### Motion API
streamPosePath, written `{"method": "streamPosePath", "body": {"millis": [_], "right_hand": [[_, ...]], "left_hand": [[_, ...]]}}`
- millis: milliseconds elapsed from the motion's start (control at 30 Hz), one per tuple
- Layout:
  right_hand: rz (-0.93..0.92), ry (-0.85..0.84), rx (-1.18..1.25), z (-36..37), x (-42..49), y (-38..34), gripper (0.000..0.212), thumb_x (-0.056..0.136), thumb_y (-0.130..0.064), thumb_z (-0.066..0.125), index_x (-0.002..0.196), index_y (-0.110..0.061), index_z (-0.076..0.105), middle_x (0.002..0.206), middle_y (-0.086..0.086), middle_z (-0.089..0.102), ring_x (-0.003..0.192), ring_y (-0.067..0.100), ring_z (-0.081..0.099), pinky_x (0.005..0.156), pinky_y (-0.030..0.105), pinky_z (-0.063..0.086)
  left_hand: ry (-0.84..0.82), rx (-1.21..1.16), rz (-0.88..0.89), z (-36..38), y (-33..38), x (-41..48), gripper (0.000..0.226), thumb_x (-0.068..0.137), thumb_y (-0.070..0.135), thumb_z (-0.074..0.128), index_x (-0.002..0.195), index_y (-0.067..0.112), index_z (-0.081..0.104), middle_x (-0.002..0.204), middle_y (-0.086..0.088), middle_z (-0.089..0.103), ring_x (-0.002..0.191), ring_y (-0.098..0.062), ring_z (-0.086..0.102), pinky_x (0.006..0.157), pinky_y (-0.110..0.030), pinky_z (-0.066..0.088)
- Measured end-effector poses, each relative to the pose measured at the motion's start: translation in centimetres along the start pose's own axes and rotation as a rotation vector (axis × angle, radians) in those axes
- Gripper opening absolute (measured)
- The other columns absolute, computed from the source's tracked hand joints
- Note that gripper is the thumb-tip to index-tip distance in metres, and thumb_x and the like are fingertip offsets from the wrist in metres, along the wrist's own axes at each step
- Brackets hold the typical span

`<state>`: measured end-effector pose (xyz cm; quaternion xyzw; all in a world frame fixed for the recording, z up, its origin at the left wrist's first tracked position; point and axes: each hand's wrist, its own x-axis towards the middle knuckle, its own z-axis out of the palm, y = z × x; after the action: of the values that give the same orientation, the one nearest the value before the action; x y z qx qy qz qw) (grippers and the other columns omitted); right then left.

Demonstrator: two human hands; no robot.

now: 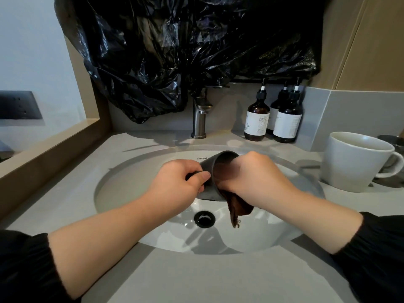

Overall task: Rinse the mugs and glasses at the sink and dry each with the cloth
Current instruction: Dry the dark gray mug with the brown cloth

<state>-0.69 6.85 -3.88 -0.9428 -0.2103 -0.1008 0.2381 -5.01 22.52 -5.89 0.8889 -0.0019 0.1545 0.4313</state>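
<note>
We are at the drying step over the sink (131, 182). Our left hand (181, 182) grips the dark mug (207, 165), tipped on its side, while our right hand (255, 176) pushes the brown cloth (238, 208) into its mouth, fingers hidden inside. The white mug (354, 162) waits on the desk (175, 276) — likely next, though we cannot tell whether it has been rinsed.

Sink (131, 171) sunk in tabletop (196, 276), drain (204, 219) at centre. Faucet (199, 119) at 12 o'clock, bag (175, 51) hanging above. Bottles (256, 121) at 1 o'clock; mug (354, 162) at 3, on tabletop. Cup (207, 193) over sink, cloth (238, 211) in it.
</note>
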Motion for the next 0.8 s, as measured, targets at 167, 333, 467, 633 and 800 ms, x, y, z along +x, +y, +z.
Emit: {"method": "streamPosePath", "body": {"millis": [167, 333, 467, 633, 800], "right_hand": [[0.132, 0.008, 0.241, 1.4, 0.8, -0.1, 0.022, 0.077, -0.021, 0.065, 0.059, -0.012, 0.056, 0.051, -0.001, 0.049, 0.051, 0.015, 0.047, 0.043, 0.021, 0.037], [0.186, 0.174, 0.538, 1.4, 0.8, 0.0, 0.012, 0.077, -0.018, 0.073, 0.068, -0.010, 0.070, 0.054, 0.006, 0.058, 0.044, 0.012, 0.049, 0.037, 0.016, 0.037], [0.175, 0.144, 0.496, 1.1, 1.0, 0.0, 0.018, 0.076, -0.019, 0.072, 0.064, -0.007, 0.066, 0.050, 0.004, 0.056, 0.035, 0.013, 0.048, 0.033, 0.019, 0.038], [0.206, -0.011, 0.322, 2.0, 1.1, 0.1, 0.025, 0.076, -0.024, 0.069, 0.059, -0.010, 0.058, 0.054, 0.001, 0.051, 0.055, 0.017, 0.050, 0.048, 0.023, 0.038], [0.234, 0.182, 0.560, 1.9, 1.3, 0.0, 0.020, 0.077, -0.019, 0.070, 0.068, -0.002, 0.067, 0.056, 0.006, 0.055, 0.053, 0.017, 0.049, 0.046, 0.021, 0.038]], "left_hand": [[-0.037, -0.031, -0.006, 0.2, -0.3, 0.2, 0.038, 0.092, 0.017, 0.058, 0.054, 0.017, 0.059, 0.061, 0.000, 0.062, 0.070, -0.028, 0.061, 0.072, -0.031, 0.051], [-0.042, -0.122, -0.098, -0.2, -0.9, 0.5, 0.046, 0.094, 0.016, 0.056, 0.048, 0.021, 0.061, 0.058, 0.003, 0.065, 0.079, -0.032, 0.067, 0.089, -0.049, 0.051], [0.004, -0.135, -0.070, -0.2, -0.7, 0.4, 0.042, 0.093, 0.016, 0.056, 0.052, 0.017, 0.061, 0.060, -0.002, 0.065, 0.076, -0.029, 0.066, 0.086, -0.045, 0.053], [-0.017, -0.031, 0.028, 0.4, -0.1, -0.3, 0.039, 0.092, 0.015, 0.057, 0.053, 0.018, 0.056, 0.061, -0.008, 0.060, 0.062, -0.023, 0.056, 0.060, -0.026, 0.044], [0.008, -0.126, -0.051, 0.3, -0.7, 0.5, 0.045, 0.094, 0.016, 0.056, 0.050, 0.022, 0.060, 0.065, -0.011, 0.067, 0.077, -0.035, 0.064, 0.084, -0.050, 0.052]]}}
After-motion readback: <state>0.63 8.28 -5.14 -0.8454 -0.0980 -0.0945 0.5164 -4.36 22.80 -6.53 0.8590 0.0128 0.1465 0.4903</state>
